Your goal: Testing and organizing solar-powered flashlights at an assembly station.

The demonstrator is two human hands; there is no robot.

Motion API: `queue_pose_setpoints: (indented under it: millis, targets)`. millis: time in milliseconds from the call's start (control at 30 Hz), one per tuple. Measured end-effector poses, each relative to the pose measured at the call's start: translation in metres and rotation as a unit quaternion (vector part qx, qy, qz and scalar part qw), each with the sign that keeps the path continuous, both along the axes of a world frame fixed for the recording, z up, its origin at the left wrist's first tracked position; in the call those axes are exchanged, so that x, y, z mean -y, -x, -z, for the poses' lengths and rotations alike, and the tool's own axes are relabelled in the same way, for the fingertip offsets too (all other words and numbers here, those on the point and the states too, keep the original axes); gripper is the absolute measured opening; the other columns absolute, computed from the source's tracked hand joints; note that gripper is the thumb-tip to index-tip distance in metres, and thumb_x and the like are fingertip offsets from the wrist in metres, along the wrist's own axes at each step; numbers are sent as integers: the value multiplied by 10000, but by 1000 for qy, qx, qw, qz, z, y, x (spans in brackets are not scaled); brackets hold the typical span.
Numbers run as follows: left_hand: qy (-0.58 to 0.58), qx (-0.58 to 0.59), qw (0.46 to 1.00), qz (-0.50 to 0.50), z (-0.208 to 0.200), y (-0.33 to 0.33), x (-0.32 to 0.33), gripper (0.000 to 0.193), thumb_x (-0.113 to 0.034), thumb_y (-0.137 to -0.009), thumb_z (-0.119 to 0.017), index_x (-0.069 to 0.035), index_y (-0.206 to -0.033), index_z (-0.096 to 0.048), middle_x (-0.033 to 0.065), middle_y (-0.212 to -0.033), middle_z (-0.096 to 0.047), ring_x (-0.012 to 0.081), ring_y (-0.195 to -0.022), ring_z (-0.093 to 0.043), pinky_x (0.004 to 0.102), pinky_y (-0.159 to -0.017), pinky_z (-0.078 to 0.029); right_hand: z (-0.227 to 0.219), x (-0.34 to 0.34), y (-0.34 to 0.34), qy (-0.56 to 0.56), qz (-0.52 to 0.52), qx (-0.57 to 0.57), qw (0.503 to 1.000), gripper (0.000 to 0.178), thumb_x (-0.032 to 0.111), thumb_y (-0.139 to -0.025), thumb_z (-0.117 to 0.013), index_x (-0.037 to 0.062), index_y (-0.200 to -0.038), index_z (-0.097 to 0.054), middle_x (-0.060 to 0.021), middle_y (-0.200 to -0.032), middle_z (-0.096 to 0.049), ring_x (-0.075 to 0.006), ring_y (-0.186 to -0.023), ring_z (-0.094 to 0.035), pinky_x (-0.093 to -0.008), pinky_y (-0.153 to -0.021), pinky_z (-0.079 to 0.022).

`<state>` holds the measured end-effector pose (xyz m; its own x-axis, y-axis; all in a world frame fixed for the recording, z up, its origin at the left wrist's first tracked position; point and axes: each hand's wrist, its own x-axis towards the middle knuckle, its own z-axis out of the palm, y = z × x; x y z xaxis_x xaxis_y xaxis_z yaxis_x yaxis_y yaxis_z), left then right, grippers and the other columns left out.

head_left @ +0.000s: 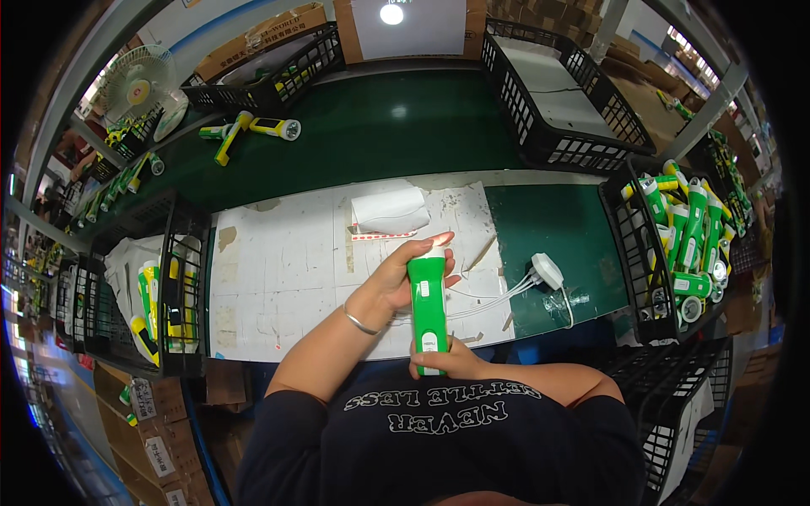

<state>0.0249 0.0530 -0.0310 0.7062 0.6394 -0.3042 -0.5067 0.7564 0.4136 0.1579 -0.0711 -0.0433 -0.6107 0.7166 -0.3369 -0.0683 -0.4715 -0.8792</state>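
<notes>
A green flashlight (pixel 429 295) with a white head and a white switch stands lengthwise in front of my chest, its head pointing away from me. My left hand (pixel 398 274), with a bangle at the wrist, is closed around the head end, fingertips against the white rim. Those fingertips glow orange, so the lamp looks lit. Round the tail end, below the switch, my right hand (pixel 456 360) is closed, thumb on top. Past the head lies a roll of white sheet (pixel 390 209) on the worn white board (pixel 278 287).
Black crates with flashlights stand left (pixel 181 358) and right (pixel 620 219). A long black crate (pixel 548 156) sits at the back right. Loose flashlights (pixel 274 128) lie on the green bench (pixel 388 110). A white corded device (pixel 547 270) rests right. A bright spot (pixel 391 13) shows on the back panel.
</notes>
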Motion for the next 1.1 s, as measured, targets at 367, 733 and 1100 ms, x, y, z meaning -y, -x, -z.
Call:
queue_pose_setpoints:
  millis: [367, 733, 1100]
  targets:
    - [-140, -269, 953, -3, -16, 1, -5, 414, -214, -800, -668, 30, -1101, -520, 149, -973, -579, 226, -902, -598, 345, -723, -533, -14, -5, 1, 19, 3, 85, 996, 211, 269, -847, -594, 77, -762, -617, 18, -726, -610, -61, -690, -518, -213, -581, -395]
    - [11, 144, 989, 6, 19, -3, 1, 570, -220, -792, -604, -80, -1298, -381, 108, -970, -588, 218, -939, -579, 401, -946, -427, -4, 1, -8, 85, -15, -103, 991, 192, 200, -850, -597, 48, -949, -533, -49, -799, -600, -107, -764, -556, -242, -696, -427]
    - [-34, -60, 998, 4, 0, -7, 34, 408, -257, -913, -514, -27, -1219, -373, 197, -1148, -511, 295, -1048, -537, 451, -928, -460, -6, -4, -11, 180, 40, -135, 973, 174, 238, -867, -559, 87, -946, -524, -56, -761, -594, -73, -488, -416, -216, -438, -315]
